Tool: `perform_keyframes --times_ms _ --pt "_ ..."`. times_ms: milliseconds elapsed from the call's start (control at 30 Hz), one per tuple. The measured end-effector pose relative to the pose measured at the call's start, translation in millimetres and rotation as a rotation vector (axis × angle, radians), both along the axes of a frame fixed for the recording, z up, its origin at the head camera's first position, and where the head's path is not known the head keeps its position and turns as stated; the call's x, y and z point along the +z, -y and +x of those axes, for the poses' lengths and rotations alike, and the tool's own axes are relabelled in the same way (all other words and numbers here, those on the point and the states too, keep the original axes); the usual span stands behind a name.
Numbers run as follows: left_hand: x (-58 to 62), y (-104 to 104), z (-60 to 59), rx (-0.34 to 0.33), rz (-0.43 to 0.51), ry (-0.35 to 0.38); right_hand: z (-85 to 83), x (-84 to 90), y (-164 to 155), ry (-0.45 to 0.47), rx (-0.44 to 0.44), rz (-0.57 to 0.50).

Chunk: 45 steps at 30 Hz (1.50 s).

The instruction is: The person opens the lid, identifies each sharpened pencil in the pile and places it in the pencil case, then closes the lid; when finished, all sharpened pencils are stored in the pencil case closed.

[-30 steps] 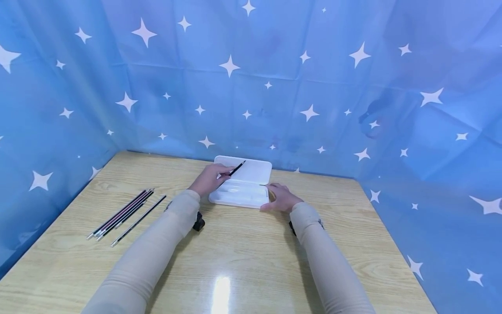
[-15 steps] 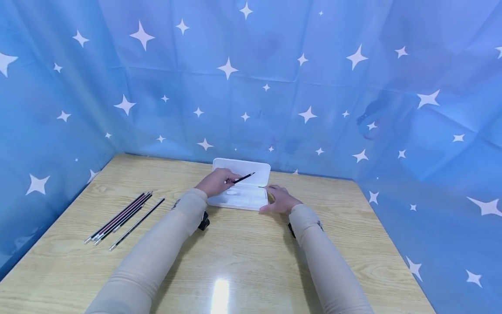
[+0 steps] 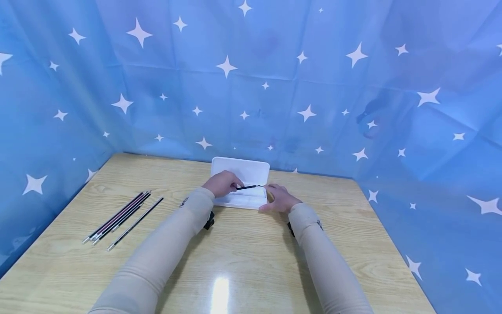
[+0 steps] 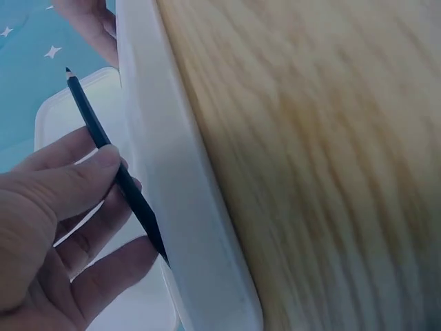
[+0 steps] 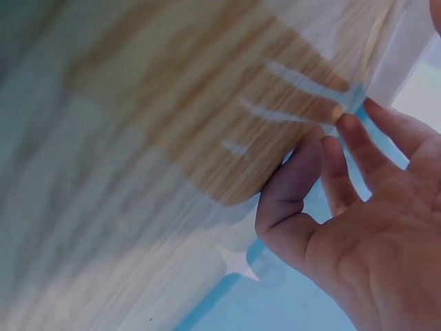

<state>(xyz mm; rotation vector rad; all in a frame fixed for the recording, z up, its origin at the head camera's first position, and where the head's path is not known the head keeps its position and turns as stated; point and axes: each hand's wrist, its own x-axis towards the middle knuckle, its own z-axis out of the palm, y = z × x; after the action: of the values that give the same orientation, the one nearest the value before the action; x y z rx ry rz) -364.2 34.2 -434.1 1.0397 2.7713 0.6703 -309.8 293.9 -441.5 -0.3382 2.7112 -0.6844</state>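
**Grip and Pencil Position at the Case**

Left-hand grip (image 3: 223, 183): thumb and fingers pinch a slim black pencil (image 3: 249, 187), pointed at its far end, held nearly level over the open white plastic pencil case (image 3: 251, 171). Right-hand grip (image 3: 279, 198): fingers relaxed and straight, resting against the case's right end, holding nothing. The case sits at the far edge of a light wood-grain desk (image 3: 243, 253). A row of dark loose pencils (image 3: 117, 218) lies well apart on the left. Blue star-printed cloth (image 3: 353, 87) encloses the desk.
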Motion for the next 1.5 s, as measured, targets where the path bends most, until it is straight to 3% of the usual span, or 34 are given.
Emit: perform_keyframes --times_ms 167,400,567,800,1033,1167,1500 --pt "-1.5 -5 -0.1 0.021 -0.031 -0.009 -1.1 2.5 0 -0.009 0.011 0.021" --pt "-2.5 -4 -0.5 -0.024 -0.048 -0.069 -1.1 7.5 0 0.003 0.002 0.027" --pt "4.5 3 -0.5 -0.054 -0.013 -0.098 -0.8 10.3 -1 -0.001 -0.007 0.038" --pt "5.3 21 -3.4 -0.057 0.037 -0.059 -0.2 8.9 -4 0.009 0.014 0.006" --pt "3.5 43 -1.9 0.014 0.046 0.011 2.5 3.0 -7 0.012 0.015 -0.005" --pt "6.5 56 1.8 0.052 0.069 0.037 0.8 2.0 -9 0.012 0.017 0.006" --pt "8.2 83 13.2 0.063 0.083 0.055 -0.7 4.1 -5 0.026 0.035 0.016"
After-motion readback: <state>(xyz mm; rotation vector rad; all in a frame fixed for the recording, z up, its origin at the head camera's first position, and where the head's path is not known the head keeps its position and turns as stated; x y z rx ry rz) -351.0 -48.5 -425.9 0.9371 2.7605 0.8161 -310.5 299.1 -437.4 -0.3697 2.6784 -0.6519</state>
